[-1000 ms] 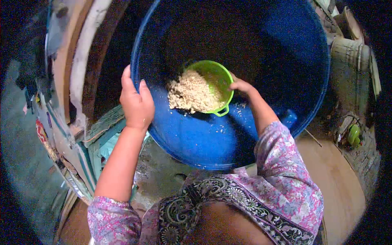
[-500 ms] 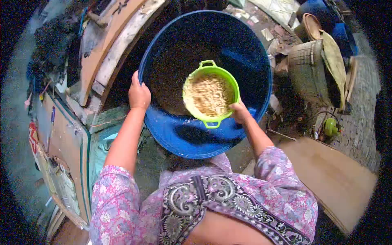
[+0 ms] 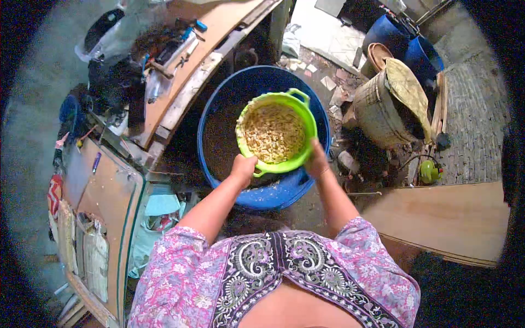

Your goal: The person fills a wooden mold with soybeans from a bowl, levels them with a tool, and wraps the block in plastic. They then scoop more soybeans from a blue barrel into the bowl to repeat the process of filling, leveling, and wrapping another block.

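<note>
A bright green plastic bowl with two loop handles holds a heap of small, pale yellow pieces. My left hand is closed on its near rim, beside the lower handle. On the right side of the bowl, my right hand grips the rim, with part of its fingers hidden. Below the bowl stands a large round blue tub, dark inside, with pale specks on its near inner wall. The bowl overlaps the tub's opening in this view.
A workbench with tools runs along the left, above a wooden cabinet. To the right are a woven basket, blue barrels, a green device with a cord and a plywood board. Rubble lies behind the tub.
My left hand has left the tub's rim and taken hold of the bowl. The bowl appears larger and nearer, while the tub appears smaller. The whole view has shifted.
</note>
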Tool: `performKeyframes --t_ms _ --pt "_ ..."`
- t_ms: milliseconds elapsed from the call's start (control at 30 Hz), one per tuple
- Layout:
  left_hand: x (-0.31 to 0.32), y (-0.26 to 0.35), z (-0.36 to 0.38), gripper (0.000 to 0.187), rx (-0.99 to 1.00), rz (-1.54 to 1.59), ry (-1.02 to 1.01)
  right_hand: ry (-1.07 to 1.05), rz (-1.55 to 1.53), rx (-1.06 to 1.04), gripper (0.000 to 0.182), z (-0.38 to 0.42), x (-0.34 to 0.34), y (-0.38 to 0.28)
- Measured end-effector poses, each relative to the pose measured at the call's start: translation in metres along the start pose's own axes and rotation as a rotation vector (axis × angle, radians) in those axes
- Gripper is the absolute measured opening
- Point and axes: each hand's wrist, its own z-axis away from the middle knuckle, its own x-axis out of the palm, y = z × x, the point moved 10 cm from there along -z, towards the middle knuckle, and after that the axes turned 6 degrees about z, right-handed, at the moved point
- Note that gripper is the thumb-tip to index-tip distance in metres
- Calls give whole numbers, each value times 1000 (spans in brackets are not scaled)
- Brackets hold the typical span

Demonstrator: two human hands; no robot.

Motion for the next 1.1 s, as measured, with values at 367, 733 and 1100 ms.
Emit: performKeyframes --t_ms 367,733,1100 --pt "-27 35 23 23 76 -400 -62 -13 -45 62 50 11 5 16" --pt "-91 82 82 23 190 -274 -81 -35 302 225 38 32 116 -20" --pt "-118 125 212 46 110 705 -564 -810 532 -145 109 59 270 -112"
